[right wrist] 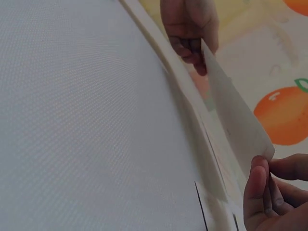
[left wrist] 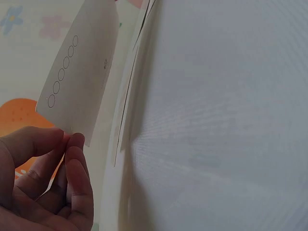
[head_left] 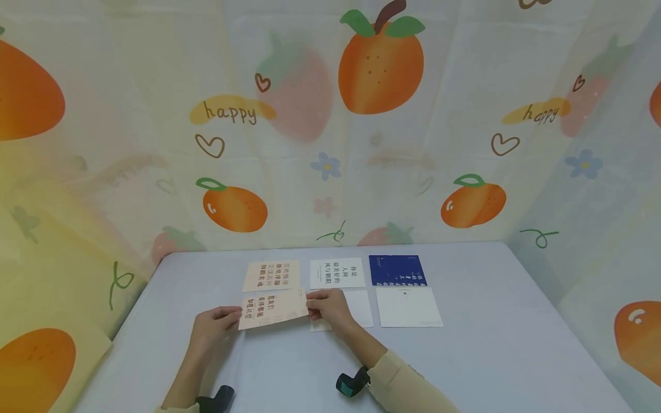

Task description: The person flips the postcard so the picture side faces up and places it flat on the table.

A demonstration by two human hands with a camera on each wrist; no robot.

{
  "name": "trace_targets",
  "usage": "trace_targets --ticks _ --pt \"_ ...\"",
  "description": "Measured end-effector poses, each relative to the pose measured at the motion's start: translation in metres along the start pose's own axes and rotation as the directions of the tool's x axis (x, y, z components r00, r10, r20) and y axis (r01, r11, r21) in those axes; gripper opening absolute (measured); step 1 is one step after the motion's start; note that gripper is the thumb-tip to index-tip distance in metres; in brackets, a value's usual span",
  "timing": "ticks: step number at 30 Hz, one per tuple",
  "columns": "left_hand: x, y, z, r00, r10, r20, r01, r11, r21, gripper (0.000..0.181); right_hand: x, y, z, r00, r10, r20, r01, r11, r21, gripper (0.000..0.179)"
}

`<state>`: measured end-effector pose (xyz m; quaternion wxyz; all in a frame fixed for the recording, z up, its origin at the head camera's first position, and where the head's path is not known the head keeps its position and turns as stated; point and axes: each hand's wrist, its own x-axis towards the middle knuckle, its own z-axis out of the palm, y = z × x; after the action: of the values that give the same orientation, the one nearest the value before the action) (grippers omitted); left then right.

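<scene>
Both hands hold one cream postcard (head_left: 273,310) with brown lettering, tilted above the table. My left hand (head_left: 214,327) pinches its left edge between thumb and fingers. At the opposite edge my right hand (head_left: 333,312) pinches it the same way. The card's pale back (left wrist: 79,72), with a row of printed circles, faces the left wrist camera. A similar peach card (head_left: 268,276) lies just behind the held one. Beneath the right hand, a white card (head_left: 361,307) is partly hidden.
A white card with dark lettering (head_left: 335,272), a dark blue card (head_left: 395,271) and a plain white card (head_left: 410,308) lie in rows on the white table (head_left: 490,355). A fruit-print cloth (head_left: 361,172) hangs behind. Black wrist devices (head_left: 353,382) sit on both forearms.
</scene>
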<state>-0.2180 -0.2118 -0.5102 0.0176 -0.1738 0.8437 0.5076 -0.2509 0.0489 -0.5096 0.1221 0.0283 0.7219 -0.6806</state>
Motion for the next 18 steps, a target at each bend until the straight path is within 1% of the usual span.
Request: trace_targets --ticks 4,9,13,18 --pt "0.0013 -0.0016 0.002 1.0 -0.004 -0.007 0.004 1.0 0.006 0.028 0.0007 0.0024 0.0003 1.0 -0.002 0.002 0.002 1.0 -0.01 0.021" --pt "0.001 0.0018 0.0024 1.0 -0.01 -0.014 0.01 1.0 0.018 0.031 0.0006 0.0034 0.0007 1.0 -0.012 0.02 0.012 0.999 -0.033 0.022" --pt "0.0026 0.0027 0.0019 1.0 -0.023 -0.003 0.023 0.999 0.039 0.031 0.0 0.0051 0.0014 0.999 -0.01 0.032 0.012 0.998 -0.066 0.022" --pt "0.0052 -0.0021 0.0034 0.999 -0.046 0.007 0.046 0.997 0.065 0.03 -0.0026 0.0047 0.0025 0.998 0.008 0.065 -0.001 0.995 -0.104 0.024"
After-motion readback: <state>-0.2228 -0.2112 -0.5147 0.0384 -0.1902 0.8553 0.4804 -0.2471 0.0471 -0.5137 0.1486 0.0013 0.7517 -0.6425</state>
